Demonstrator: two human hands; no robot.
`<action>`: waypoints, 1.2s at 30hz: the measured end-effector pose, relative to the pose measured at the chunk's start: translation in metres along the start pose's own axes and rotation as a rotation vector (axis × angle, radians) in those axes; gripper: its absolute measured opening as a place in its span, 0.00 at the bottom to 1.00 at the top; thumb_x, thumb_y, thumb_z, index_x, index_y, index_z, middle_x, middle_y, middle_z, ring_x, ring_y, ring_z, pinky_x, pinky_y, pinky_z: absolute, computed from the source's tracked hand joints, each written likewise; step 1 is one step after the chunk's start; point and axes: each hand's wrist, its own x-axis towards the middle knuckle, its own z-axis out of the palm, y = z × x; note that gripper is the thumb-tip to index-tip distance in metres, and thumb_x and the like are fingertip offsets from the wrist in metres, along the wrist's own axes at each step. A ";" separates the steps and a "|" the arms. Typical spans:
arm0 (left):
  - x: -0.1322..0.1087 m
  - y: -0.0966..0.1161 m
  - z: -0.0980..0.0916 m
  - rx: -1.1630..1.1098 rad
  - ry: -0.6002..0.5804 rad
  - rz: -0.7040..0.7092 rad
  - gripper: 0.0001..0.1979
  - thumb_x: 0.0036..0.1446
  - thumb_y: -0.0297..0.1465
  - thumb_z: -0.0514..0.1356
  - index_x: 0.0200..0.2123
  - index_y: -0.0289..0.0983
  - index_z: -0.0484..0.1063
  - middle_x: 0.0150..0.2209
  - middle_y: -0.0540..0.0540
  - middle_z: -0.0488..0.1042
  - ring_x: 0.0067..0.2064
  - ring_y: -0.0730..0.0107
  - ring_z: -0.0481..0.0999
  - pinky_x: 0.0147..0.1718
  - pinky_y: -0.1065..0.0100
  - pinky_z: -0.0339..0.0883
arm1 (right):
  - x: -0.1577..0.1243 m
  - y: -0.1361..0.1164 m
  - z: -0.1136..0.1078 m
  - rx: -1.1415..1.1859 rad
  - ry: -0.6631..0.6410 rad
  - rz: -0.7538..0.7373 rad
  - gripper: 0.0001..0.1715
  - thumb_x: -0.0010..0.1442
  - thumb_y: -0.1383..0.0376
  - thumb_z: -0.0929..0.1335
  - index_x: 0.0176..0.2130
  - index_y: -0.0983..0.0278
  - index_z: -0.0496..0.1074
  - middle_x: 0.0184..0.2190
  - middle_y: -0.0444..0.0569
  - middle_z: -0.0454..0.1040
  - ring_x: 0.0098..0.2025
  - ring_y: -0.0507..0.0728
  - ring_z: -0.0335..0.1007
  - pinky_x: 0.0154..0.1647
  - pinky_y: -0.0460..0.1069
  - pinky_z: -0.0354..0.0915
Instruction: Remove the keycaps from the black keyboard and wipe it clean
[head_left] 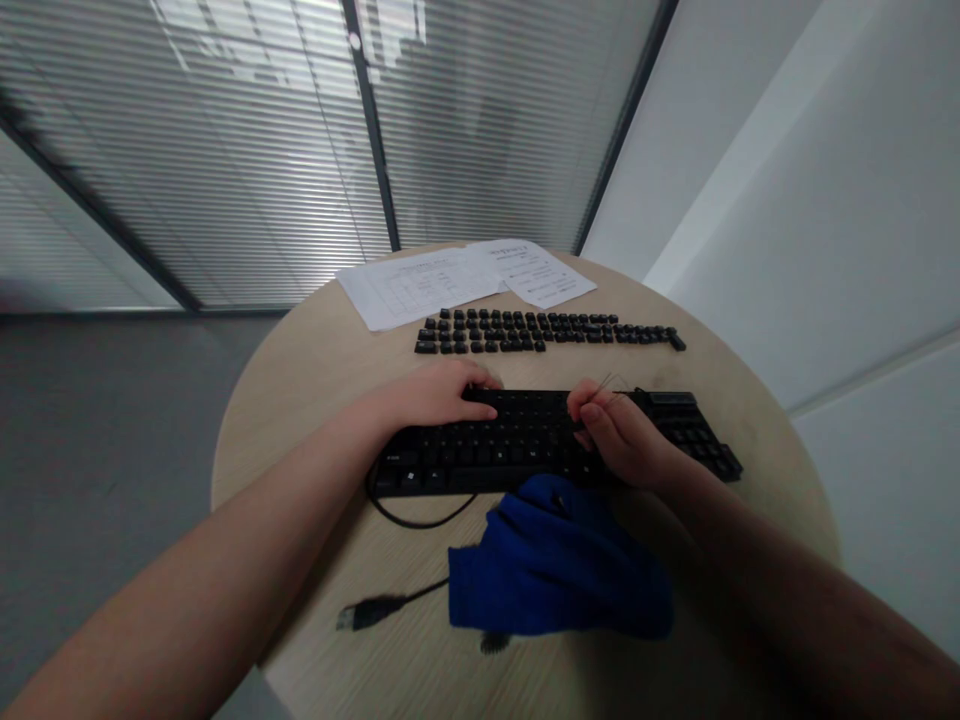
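Observation:
A black keyboard [480,452] lies on the round table, its upper rows stripped of keycaps on the side near my left hand. My left hand [439,392] grips its back edge, thumb on top and fingers over the far side. Over the right-middle part of the keys, my right hand [619,432] is closed on a thin wire keycap puller [615,384], whose wire loops stick up past the fingers. Whether the tool's other end touches a key is hidden by the hand. Behind the keyboard, loose black keycaps [517,335] are laid out in rows.
A blue cloth [555,570] lies crumpled before the keyboard. The cable ends in a USB plug [370,612] at its left; a small dark brush-like thing [494,642] peeks out below. Printed papers [427,285] lie at the far table edge. Blinds [247,160] and a white wall [840,200] stand beyond.

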 end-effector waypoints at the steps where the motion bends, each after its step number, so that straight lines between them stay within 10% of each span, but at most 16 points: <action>1: 0.000 0.000 0.000 0.003 0.002 0.000 0.22 0.60 0.42 0.62 0.55 0.41 0.77 0.52 0.43 0.79 0.52 0.57 0.76 0.53 0.60 0.66 | 0.000 0.001 0.001 0.002 -0.001 0.000 0.23 0.72 0.45 0.60 0.36 0.59 0.67 0.22 0.43 0.64 0.23 0.54 0.60 0.23 0.49 0.56; 36: -0.001 -0.003 0.001 -0.019 0.008 -0.015 0.22 0.59 0.41 0.62 0.54 0.39 0.78 0.52 0.42 0.79 0.52 0.56 0.77 0.52 0.60 0.67 | 0.006 -0.004 0.009 -0.173 -0.043 -0.103 0.08 0.65 0.60 0.67 0.35 0.60 0.69 0.26 0.44 0.72 0.27 0.55 0.65 0.31 0.49 0.59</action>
